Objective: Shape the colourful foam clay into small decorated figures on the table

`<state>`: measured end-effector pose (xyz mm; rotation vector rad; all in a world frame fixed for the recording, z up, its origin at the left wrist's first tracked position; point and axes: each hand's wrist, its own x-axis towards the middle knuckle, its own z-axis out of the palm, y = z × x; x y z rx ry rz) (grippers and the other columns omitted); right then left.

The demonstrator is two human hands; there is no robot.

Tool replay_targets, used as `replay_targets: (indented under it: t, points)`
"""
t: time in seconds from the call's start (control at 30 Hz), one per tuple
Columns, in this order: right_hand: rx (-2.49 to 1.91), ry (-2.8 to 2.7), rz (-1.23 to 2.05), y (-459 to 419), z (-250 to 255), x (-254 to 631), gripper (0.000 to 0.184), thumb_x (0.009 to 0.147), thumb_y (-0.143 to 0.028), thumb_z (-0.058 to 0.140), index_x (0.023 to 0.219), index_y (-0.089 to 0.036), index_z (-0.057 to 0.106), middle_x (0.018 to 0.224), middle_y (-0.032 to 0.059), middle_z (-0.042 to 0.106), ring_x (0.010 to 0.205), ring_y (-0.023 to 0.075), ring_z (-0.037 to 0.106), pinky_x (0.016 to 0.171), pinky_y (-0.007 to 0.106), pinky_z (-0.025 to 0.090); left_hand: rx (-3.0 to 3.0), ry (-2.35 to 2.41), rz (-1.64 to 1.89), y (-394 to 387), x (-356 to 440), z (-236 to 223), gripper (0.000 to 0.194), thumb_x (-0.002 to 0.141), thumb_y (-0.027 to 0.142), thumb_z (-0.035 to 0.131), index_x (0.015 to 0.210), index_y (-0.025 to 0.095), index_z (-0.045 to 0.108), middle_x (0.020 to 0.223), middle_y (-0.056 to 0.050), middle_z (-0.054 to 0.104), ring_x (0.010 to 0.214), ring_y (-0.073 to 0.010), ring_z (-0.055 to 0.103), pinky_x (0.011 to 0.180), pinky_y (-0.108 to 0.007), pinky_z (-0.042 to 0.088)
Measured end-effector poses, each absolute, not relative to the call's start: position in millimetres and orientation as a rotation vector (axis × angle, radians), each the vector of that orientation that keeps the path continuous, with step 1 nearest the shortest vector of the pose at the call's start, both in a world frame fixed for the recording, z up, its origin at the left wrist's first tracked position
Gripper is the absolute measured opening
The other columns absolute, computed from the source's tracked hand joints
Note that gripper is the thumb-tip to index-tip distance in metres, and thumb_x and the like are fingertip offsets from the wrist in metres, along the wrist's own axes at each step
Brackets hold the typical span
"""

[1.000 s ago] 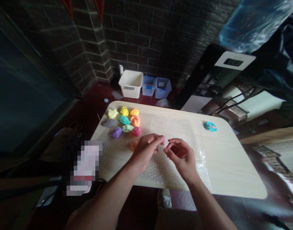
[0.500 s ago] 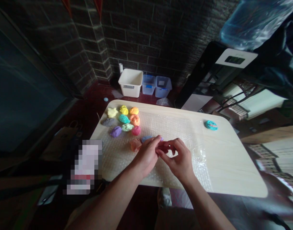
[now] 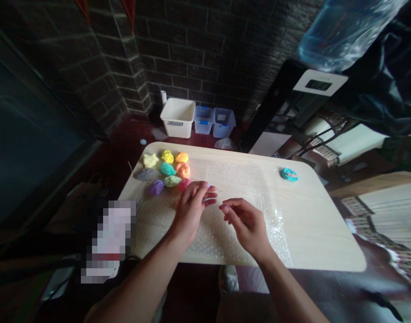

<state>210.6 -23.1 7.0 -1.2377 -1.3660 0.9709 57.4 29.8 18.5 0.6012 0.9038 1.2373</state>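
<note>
My left hand lies low over the bubble wrap sheet, fingers stretched out over a small bluish clay lump that shows between them. Just left of those fingers sits a pink lump. My right hand hovers beside it, fingers curled, thumb and forefinger pinched together; what they hold is too small to make out. Several coloured clay lumps, among them a purple one, a green one and a teal one, cluster at the table's far left.
The pale wooden table carries a teal clay disc at its far right. On the floor behind stand a white basket and two clear blue-latched boxes. A brick wall rises beyond. A black stand is at the right.
The hands, which met in a pinch half a second ago, have parted. My left hand moved up and left and spread over the bluish lump, hiding the orange one.
</note>
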Motion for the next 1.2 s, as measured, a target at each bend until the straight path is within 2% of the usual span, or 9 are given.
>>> replay_targets:
  t: [0.1, 0.23, 0.37, 0.5, 0.63, 0.83, 1.0, 1.1, 1.2]
  points:
    - [-1.126, -1.126, 1.197, -21.6, 4.2, 213.8, 0.017, 0.090, -0.032, 0.079, 0.105, -0.025, 0.077, 0.093, 0.0042, 0.076, 0.071, 0.0148, 0.065, 0.060, 0.027, 0.053, 0.821, 0.977, 1.287, 33.1, 51.5, 14.2, 0.025, 0.087, 0.037, 0.075, 0.096, 0.017, 0.064, 0.091, -0.004, 0.072, 0.084, -0.0176, 0.069, 0.079, -0.032, 0.055]
    - [-1.039, -0.968, 1.325, -19.5, 0.4, 219.7, 0.025, 0.083, -0.027, 0.086, 0.107, -0.027, 0.081, 0.097, 0.0040, 0.079, 0.076, 0.0136, 0.066, 0.067, 0.026, 0.054, 0.989, 1.002, 1.241, 32.4, 49.1, 10.3, 0.026, 0.087, 0.034, 0.077, 0.099, 0.017, 0.062, 0.085, -0.002, 0.070, 0.080, -0.0153, 0.067, 0.080, -0.029, 0.052]
    - [-0.980, -0.864, 1.414, -18.9, 0.6, 222.8, 0.026, 0.075, -0.023, 0.092, 0.100, -0.027, 0.083, 0.093, 0.0023, 0.080, 0.078, 0.0120, 0.068, 0.072, 0.024, 0.055, 1.107, 0.986, 1.230, 31.4, 49.9, 8.7, 0.024, 0.087, 0.031, 0.077, 0.101, 0.017, 0.063, 0.094, -0.003, 0.070, 0.089, -0.0156, 0.068, 0.082, -0.027, 0.052]
    - [-0.917, -0.800, 1.453, -18.2, 6.9, 222.9, 0.024, 0.067, -0.021, 0.097, 0.086, -0.024, 0.083, 0.080, 0.0003, 0.078, 0.068, 0.0095, 0.068, 0.066, 0.020, 0.054, 1.205, 1.002, 1.197, 31.7, 51.3, 10.0, 0.022, 0.088, 0.031, 0.075, 0.102, 0.016, 0.068, 0.098, -0.006, 0.071, 0.093, -0.0172, 0.069, 0.083, -0.028, 0.053]
    - [-0.871, -0.792, 1.494, -17.7, 10.6, 222.9, 0.018, 0.072, -0.029, 0.095, 0.080, -0.021, 0.081, 0.069, 0.0016, 0.076, 0.058, 0.0102, 0.067, 0.055, 0.019, 0.053, 1.293, 1.030, 1.162, 30.0, 53.0, 10.9, 0.018, 0.090, 0.030, 0.073, 0.100, 0.016, 0.070, 0.097, -0.007, 0.073, 0.090, -0.0183, 0.070, 0.080, -0.028, 0.055]
    - [-0.847, -0.666, 1.553, -17.2, 11.6, 224.5, 0.023, 0.080, -0.039, 0.089, 0.084, -0.018, 0.081, 0.067, 0.0012, 0.074, 0.049, 0.0077, 0.061, 0.047, 0.017, 0.050, 1.545, 1.069, 1.107, 25.7, 50.6, 9.3, 0.012, 0.091, 0.024, 0.068, 0.101, 0.019, 0.072, 0.095, -0.005, 0.075, 0.086, -0.0182, 0.071, 0.080, -0.031, 0.056]
    - [-0.779, -0.537, 1.617, -15.5, 13.6, 229.3, 0.021, 0.076, -0.032, 0.093, 0.088, -0.019, 0.082, 0.073, 0.0011, 0.077, 0.059, 0.0072, 0.066, 0.055, 0.013, 0.055, 1.737, 1.151, 1.086, 22.8, 49.6, 13.2, 0.016, 0.089, 0.017, 0.067, 0.103, 0.021, 0.073, 0.096, -0.003, 0.077, 0.082, -0.0178, 0.069, 0.077, -0.031, 0.053]
    - [-0.763, -0.497, 1.620, -14.4, 11.0, 233.2, 0.025, 0.072, -0.026, 0.096, 0.093, -0.021, 0.083, 0.081, 0.0020, 0.080, 0.067, 0.0078, 0.071, 0.062, 0.012, 0.058, 1.814, 1.167, 1.059, 22.1, 50.4, 16.4, 0.022, 0.087, 0.013, 0.067, 0.106, 0.022, 0.073, 0.097, -0.003, 0.078, 0.080, -0.0176, 0.067, 0.072, -0.031, 0.050]
    - [-0.775, -0.475, 1.581, -13.1, 7.5, 236.7, 0.030, 0.068, -0.022, 0.097, 0.095, -0.023, 0.083, 0.087, 0.0009, 0.081, 0.072, 0.0079, 0.072, 0.068, 0.012, 0.059, 1.859, 1.146, 1.051, 22.7, 50.1, 17.4, 0.020, 0.088, 0.012, 0.067, 0.104, 0.021, 0.073, 0.098, -0.004, 0.077, 0.085, -0.0190, 0.067, 0.076, -0.032, 0.050]
